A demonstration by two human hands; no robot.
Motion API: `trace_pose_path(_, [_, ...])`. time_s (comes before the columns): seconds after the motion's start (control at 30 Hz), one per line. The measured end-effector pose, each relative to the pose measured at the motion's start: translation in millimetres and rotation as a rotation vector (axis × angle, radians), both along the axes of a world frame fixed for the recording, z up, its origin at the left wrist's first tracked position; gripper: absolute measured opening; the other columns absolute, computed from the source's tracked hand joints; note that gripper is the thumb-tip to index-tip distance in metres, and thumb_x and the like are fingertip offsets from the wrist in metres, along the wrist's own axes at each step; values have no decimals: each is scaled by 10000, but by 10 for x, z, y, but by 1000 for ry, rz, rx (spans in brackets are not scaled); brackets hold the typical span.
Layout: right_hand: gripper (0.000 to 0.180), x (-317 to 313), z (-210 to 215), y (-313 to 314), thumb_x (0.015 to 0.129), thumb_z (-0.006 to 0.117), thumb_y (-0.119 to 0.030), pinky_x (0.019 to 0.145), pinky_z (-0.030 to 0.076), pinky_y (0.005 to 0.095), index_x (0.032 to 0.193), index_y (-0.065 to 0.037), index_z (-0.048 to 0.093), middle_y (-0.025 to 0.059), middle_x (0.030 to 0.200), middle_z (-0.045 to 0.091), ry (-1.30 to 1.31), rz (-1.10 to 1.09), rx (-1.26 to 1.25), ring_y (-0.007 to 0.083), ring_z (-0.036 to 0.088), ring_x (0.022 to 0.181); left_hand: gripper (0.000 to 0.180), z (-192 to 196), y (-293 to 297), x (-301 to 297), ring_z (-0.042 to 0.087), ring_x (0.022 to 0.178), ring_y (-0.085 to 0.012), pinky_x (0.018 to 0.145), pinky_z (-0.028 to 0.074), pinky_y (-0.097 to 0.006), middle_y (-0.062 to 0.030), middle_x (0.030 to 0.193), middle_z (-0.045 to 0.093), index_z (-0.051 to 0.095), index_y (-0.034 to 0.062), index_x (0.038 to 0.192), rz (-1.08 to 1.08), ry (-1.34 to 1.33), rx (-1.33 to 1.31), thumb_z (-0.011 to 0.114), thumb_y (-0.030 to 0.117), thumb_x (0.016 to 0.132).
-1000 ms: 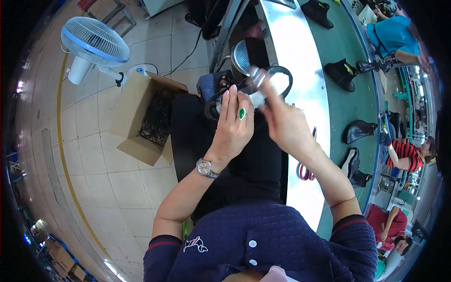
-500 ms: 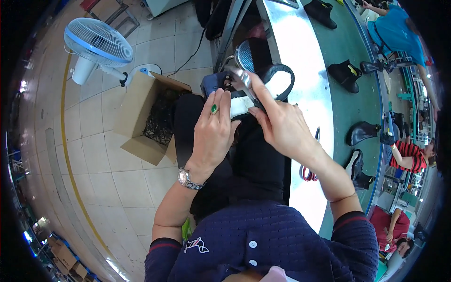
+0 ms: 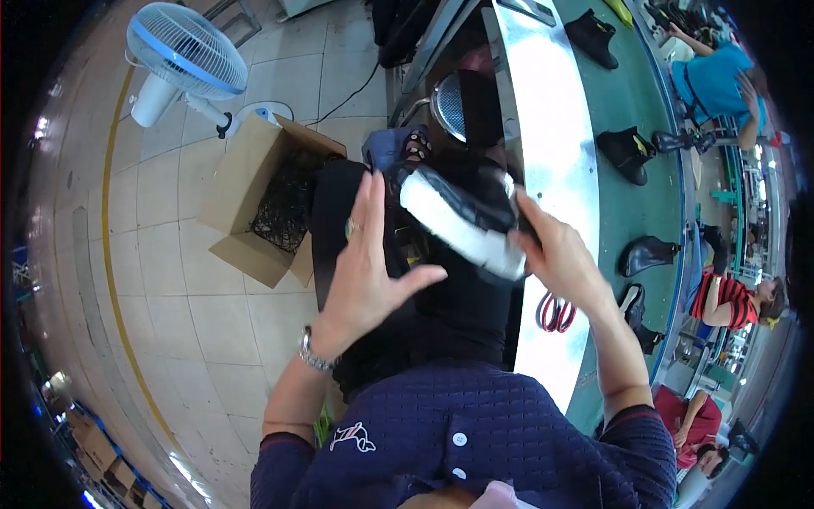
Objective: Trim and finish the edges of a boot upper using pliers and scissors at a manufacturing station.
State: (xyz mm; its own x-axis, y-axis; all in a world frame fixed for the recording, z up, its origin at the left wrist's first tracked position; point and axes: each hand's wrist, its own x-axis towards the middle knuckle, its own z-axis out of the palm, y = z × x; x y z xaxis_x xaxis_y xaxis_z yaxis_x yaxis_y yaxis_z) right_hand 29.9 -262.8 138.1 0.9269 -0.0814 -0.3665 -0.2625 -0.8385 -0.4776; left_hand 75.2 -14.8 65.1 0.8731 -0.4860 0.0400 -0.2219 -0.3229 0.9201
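Observation:
A black shoe with a white sole (image 3: pixel 462 225) is tilted over my lap, sole up, its toe toward the far left. My right hand (image 3: pixel 555 254) is closed at the shoe's near right end. It grips a shiny metal tool (image 3: pixel 509 184) with a dark handle; the blur hides its exact kind. Whether those fingers also hold the shoe, I cannot tell. To the left, my left hand (image 3: pixel 365 267) is open, fingers stretched and thumb out, apart from the shoe. A wristwatch (image 3: pixel 312 349) and a green ring are on it.
Red-handled scissors (image 3: pixel 556 314) lie on the metal bench (image 3: pixel 555 127) at right. Beyond it, black boots (image 3: pixel 627 154) stand on a green conveyor. An open carton (image 3: pixel 233 182) with dark netting and a fan (image 3: pixel 186 55) stand at left. Several people work at far right.
My left hand has come off the shoe and opened. The shoe has swung round, its white sole now slanting down to the right. My right hand has moved right and nearer with the tool.

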Motion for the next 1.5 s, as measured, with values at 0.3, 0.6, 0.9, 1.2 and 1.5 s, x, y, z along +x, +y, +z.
trace_pose_path(0.3, [550,-93,101,429,937,600,-153,639,498,428,1422,-91,347,174,782,656,153,297,368,346,666,686,341,-61,447,-157,646,773,-324,680,512,-381,-153,868,642,597,-51,1087,310,-55,263,572,264,959])
trace_pose_path(0.6, [532,284,423,711,921,565,-85,633,501,472,1403,-23,349,219,704,642,399,554,176,407,648,661,185,-169,470,-418,605,596,-301,534,439,-389,-169,690,583,616,-23,977,241,5,107,551,150,970])
trace_pose_path(0.9, [685,369,365,869,793,592,-2,588,540,453,1426,-16,330,233,692,643,263,903,-111,381,669,650,183,-62,401,-491,630,575,-235,501,504,-306,-101,695,624,612,-46,944,73,-453,522,625,132,906])
trace_pose_path(1.2, [605,75,39,517,928,590,-151,428,486,371,1464,-194,313,101,619,513,77,790,25,256,571,469,629,-434,166,-300,548,1191,-196,1003,446,-364,-75,1350,532,255,135,1515,112,1295,-1181,471,423,1000])
trace_pose_path(1.5, [594,433,329,440,892,613,-142,456,497,381,1436,-178,379,131,629,597,71,942,-51,291,627,528,801,-326,-39,-151,439,1286,-167,1074,339,-324,-69,1450,419,164,125,1544,134,1128,-932,622,293,909])
